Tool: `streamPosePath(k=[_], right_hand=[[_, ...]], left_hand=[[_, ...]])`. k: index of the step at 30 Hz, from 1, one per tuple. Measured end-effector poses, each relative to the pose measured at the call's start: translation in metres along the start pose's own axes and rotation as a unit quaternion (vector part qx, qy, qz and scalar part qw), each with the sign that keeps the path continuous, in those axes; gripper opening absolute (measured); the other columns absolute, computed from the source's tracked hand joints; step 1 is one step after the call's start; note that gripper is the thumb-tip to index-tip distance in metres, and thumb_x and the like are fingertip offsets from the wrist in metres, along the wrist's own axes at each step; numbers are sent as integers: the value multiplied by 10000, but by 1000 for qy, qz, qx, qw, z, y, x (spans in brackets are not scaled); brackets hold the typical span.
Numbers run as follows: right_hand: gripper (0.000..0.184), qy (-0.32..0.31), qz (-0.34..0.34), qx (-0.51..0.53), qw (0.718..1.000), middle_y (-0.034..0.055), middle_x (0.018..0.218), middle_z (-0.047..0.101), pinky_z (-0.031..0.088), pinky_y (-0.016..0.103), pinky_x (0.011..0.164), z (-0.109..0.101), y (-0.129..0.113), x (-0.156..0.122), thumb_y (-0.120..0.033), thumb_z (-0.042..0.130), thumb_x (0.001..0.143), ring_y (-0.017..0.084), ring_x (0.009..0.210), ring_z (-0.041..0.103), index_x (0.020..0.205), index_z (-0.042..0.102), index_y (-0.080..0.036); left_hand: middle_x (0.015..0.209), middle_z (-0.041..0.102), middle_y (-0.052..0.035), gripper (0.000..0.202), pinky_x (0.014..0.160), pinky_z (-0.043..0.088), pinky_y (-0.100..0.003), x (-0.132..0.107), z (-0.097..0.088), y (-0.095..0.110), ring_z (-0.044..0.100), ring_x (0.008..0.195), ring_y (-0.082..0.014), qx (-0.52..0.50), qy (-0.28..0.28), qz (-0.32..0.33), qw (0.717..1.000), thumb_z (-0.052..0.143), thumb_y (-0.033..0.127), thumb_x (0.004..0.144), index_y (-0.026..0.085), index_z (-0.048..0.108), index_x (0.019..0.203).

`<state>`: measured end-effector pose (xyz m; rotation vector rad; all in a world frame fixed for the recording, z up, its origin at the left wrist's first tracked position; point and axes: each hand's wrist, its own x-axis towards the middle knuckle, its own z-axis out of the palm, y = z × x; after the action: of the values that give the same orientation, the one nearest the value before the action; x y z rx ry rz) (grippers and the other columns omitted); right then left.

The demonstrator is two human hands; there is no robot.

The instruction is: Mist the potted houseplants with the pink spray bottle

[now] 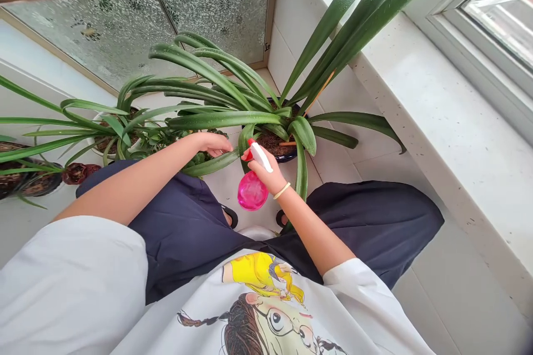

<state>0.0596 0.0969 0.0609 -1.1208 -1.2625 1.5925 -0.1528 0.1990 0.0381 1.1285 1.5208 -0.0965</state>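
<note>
My right hand (271,175) grips a pink spray bottle (252,191) with a white and red head, its nozzle pointing at the soil of a dark pot (287,154) holding a large plant with long strap leaves (233,119). Water drops sit on the leaves. My left hand (213,143) rests with curled fingers on a lower leaf (210,165) of the same plant, just left of the spray head; whether it grips the leaf is hidden. A light bracelet circles my right wrist.
Another potted plant (109,136) stands to the left, with a dark pot (25,180) further left. A pale stone window sill (437,105) runs along the right. Frosted glass panels (166,22) lie behind. The floor is white tile (449,294).
</note>
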Motion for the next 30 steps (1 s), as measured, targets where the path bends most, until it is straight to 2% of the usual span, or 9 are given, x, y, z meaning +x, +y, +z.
streamPosePath(k=[3,7,9,12,15,19,25,27,30], right_hand=[[281,-6,78,60,995,11,943,681,533,368,917,23,21,-15,-252,565,630,204,956,654,906,612,-225],[386,22,205,118,971,18,995,699,542,346,848,41,47,-40,-270,592,610,205,971,663,993,625,-236],[366,27,227,108,968,19,952,702,539,349,837,41,54,-50,-274,597,603,207,946,658,965,634,-234],[311,31,205,83,975,19,924,694,523,350,859,29,53,-66,-281,607,602,209,947,648,906,639,-227],[275,52,206,71,975,8,906,670,506,327,821,12,41,-83,-288,609,607,198,926,633,874,623,-223],[166,44,213,4,976,-5,808,619,445,295,704,-6,27,-107,-307,571,656,156,774,560,791,595,-213],[94,68,238,-18,969,-33,636,506,366,288,590,-15,35,-126,-303,541,654,130,610,439,694,525,-220],[92,51,203,-56,976,-16,703,567,411,302,633,-16,37,-129,-285,536,672,151,667,491,736,556,-221],[169,21,110,-141,984,11,865,646,474,345,782,-17,36,-132,-254,541,691,189,817,574,845,603,-224]], left_hand=[[960,763,-112,235,821,539,-309,-14,15,-29,721,902,-239,-69,-67,-66,993,758,310,743,168,725,927],[983,773,-133,239,843,548,-366,-34,49,-54,739,883,-260,-166,-135,-53,975,790,316,737,172,711,911],[930,770,-132,279,848,555,-399,-43,73,-63,739,833,-257,-216,-167,-51,961,831,333,722,166,689,894],[917,763,-93,372,864,560,-410,-53,111,-76,735,789,-221,-355,-151,-18,923,860,340,720,176,646,976],[941,763,-88,501,879,562,-420,-61,140,-84,744,815,-223,-426,-144,8,893,878,336,714,192,617,1116],[1037,770,-101,673,936,547,-454,-68,160,-79,752,936,-250,-457,-143,53,877,896,293,693,223,529,1253],[1073,770,-89,549,971,530,-489,-70,171,-55,747,952,-230,-470,-93,101,872,790,186,777,228,489,1234],[1044,770,-77,550,968,530,-481,-69,173,-51,743,941,-217,-472,-77,103,872,761,151,782,227,482,1250],[997,761,-53,597,952,535,-450,-68,175,-44,728,916,-191,-465,-49,115,877,718,108,779,227,468,1308]])
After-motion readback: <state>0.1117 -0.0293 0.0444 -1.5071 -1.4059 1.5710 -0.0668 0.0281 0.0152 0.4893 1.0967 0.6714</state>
